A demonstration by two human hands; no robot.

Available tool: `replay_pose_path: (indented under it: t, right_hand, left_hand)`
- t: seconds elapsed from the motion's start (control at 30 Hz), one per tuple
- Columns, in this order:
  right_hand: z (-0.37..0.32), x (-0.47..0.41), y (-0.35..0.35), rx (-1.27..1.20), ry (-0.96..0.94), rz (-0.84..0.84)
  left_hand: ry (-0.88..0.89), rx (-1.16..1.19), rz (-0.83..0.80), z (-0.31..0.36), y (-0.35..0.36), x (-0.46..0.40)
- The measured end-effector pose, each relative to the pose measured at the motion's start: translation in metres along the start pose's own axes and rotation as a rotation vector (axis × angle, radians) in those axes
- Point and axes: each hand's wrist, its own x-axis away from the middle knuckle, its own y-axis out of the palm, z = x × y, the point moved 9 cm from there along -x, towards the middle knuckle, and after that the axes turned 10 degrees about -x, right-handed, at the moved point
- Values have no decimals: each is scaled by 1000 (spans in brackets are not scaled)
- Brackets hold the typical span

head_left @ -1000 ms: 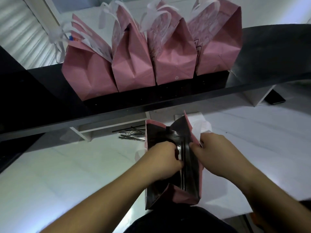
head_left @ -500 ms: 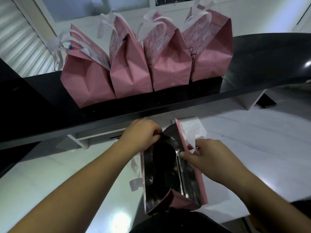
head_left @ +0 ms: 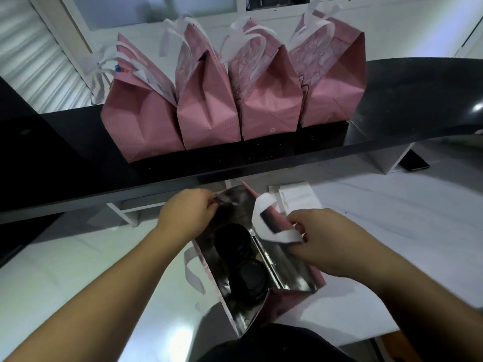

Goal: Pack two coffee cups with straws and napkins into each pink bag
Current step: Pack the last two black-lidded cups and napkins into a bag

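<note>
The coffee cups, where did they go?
In the head view, the two coffee cups sit side by side inside the open pink bag, low in the middle, between the left hand and right hand.

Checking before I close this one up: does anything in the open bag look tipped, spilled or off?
Nothing stands out. Two black cup lids sit level side by side in the open bag, no spill visible. The left hand and right hand hold its rim apart.

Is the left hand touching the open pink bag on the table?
Touching. The head view shows the left hand pinching the far-left edge of the open pink bag, with its fingers folded over the silver lining at the rim.
</note>
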Motion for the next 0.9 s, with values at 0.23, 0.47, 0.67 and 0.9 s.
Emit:
replay_pose_path:
  t: [0.23,0.47,0.67,0.9]
  right_hand:
    - [-12,-51,-14,100,-67,105]
    - [-23,-90,-12,101,-144,71]
    - [-22,-98,-6,84,-167,32]
    - [-26,-98,-3,31,-202,4]
  left_hand:
    - [-179,109,-57,-43,10,32]
    - [-228,353,-169,-38,22,74]
    - [-264,473,-168,-31,30,90]
    - [-303,623,-215,-45,34,88]
